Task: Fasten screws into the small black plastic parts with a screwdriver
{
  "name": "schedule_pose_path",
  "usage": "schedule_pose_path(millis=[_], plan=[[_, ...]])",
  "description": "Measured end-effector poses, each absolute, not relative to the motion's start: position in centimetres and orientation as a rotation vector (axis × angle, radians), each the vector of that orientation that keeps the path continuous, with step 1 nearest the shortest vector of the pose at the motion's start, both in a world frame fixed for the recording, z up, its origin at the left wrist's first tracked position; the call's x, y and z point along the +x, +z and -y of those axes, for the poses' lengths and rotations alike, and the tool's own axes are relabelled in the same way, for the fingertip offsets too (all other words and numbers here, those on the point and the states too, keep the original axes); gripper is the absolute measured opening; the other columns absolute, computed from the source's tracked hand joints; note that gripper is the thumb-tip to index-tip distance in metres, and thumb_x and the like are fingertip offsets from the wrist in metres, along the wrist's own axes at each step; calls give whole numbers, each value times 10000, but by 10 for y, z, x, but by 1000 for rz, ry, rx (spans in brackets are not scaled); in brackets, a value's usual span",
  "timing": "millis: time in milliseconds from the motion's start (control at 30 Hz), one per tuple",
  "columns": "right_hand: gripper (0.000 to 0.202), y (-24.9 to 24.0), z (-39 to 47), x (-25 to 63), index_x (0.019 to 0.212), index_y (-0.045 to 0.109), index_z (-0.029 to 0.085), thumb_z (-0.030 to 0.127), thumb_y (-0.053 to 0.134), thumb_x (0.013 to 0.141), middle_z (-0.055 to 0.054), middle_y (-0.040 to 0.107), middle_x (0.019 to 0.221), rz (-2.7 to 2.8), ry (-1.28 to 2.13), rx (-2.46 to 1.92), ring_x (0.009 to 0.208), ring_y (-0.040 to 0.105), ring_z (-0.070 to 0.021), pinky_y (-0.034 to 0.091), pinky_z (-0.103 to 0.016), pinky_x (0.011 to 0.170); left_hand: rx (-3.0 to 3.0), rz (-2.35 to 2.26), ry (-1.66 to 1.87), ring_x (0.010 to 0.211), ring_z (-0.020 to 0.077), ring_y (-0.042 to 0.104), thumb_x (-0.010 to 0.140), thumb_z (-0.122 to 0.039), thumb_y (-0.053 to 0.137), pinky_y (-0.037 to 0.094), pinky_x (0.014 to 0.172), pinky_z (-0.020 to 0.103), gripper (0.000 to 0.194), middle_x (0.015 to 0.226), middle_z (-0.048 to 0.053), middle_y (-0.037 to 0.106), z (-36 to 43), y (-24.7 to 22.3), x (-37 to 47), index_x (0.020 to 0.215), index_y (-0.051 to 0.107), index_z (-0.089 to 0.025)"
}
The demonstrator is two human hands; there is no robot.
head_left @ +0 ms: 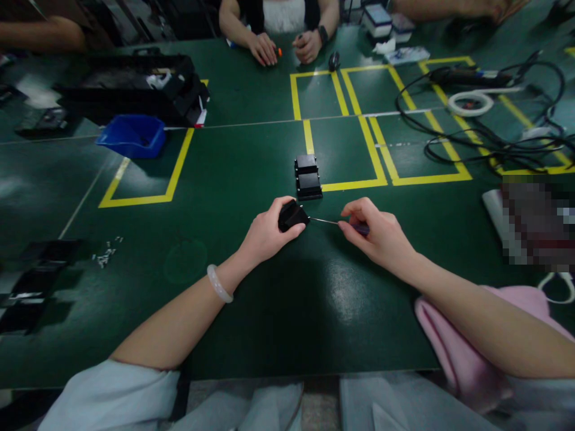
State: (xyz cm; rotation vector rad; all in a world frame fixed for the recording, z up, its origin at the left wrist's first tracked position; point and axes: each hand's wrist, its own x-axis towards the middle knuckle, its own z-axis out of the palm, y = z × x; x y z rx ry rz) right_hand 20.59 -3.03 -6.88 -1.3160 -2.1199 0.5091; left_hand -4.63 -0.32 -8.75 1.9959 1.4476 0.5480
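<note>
My left hand (271,232) is closed around a small black block-shaped part (291,216) just above the green table. Between the fingers of my right hand (375,232) is a screwdriver (360,228) with a dark purple handle. Its thin metal shaft points left, and the tip meets a small bright screw on the right side of the black part. Just beyond lie similar black parts (308,176) in a row, with small shiny screws along their sides. Far to the left is a scatter of small silver screws (106,254).
At left are a blue bin (133,135), a black crate (130,87) and dark parts (33,281). Coiled black cables (476,149) spread at right. A pink cloth (442,326) lies under my right forearm. Across the table, another person's hands (265,49) rest near the edge.
</note>
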Motion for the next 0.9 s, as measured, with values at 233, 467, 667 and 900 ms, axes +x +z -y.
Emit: schedule_pose_path(millis=[233,467,667,900], plan=[[141,-68,30,205,993,508,235,295,597,901,30,596,711,2111,523,-1277,596,582,-135,428,-257,590,1996,-1460,538,1035,298,681,867,-482,632,529,840,403,585,1173,106,686,4,-86,-46,1355,480,-198],[109,-69,30,206,991,496,236,272,566,915,36,595,685,2088,591,-1283,574,582,-135,428,-256,582,1998,-1444,542,1034,293,682,875,-493,623,530,827,396,577,1175,100,686,4,-87,-46,1355,475,-210],[138,-68,29,205,967,505,229,237,612,880,39,574,702,2089,544,-1238,586,569,-122,428,-240,580,1993,-1447,538,1034,292,678,875,-484,628,525,823,388,585,1180,110,682,4,-86,-46,1357,476,-190],[66,-70,28,207,969,515,222,267,555,944,48,591,659,2083,580,-1226,547,566,-112,420,-233,567,2006,-1465,540,995,288,684,860,-480,644,520,802,379,593,1157,97,691,3,-88,-45,1357,487,-198]])
